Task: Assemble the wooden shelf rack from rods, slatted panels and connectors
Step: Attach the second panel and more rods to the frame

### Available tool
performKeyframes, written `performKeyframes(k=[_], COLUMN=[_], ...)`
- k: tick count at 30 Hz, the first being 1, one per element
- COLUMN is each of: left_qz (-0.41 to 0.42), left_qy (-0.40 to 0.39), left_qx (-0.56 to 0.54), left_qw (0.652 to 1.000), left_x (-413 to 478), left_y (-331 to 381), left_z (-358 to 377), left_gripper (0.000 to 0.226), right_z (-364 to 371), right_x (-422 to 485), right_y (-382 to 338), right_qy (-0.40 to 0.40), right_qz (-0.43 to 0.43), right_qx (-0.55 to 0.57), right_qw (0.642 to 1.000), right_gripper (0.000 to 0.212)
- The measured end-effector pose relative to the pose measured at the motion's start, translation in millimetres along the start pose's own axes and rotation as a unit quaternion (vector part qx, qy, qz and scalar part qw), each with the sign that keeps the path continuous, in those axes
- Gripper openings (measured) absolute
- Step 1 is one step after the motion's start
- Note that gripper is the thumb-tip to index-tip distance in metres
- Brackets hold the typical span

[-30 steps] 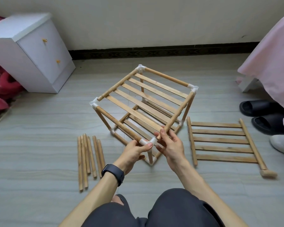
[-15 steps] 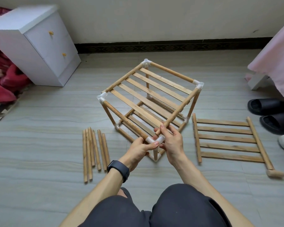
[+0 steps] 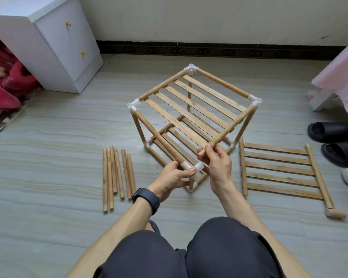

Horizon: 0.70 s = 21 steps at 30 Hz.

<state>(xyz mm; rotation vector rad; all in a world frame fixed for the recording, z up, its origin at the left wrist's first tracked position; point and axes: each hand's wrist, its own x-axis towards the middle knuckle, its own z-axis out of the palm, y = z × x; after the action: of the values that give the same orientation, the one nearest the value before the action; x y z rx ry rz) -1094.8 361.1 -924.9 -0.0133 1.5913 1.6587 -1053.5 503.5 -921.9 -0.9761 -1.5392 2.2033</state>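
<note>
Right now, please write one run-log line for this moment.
left hand: grips corner connector | right hand: holds top rod, end outside connector | loose rods: on floor

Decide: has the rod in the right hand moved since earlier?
Yes: the rod has lifted out of the white corner connector; its end sits just above.

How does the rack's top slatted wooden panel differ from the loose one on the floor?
The top slatted wooden panel sits raised on white corner connectors; the loose panel lies flat on the floor. The right hand grips the top panel's side rod; nothing touches the loose panel. Both: slats between two rods.
</note>
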Motion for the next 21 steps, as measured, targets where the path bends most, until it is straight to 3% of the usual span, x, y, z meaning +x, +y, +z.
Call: performKeyframes(k=[13,21], left_qz=[0.019,0.027], left_qy=[0.014,0.037], left_qx=[0.004,0.008], left_qw=[1.000,0.999], left_x=[2,4], left_y=[-2,2], left_z=[2,1], left_gripper=[0.040,0.034], right_z=[-1,-12], right_x=[6,6], right_y=[-4,-6], right_qy=[0.007,0.011], right_qz=[0.007,-0.001], right_qx=[0.065,0.050], right_qw=[0.998,0.999], right_gripper=[0.015,0.015])
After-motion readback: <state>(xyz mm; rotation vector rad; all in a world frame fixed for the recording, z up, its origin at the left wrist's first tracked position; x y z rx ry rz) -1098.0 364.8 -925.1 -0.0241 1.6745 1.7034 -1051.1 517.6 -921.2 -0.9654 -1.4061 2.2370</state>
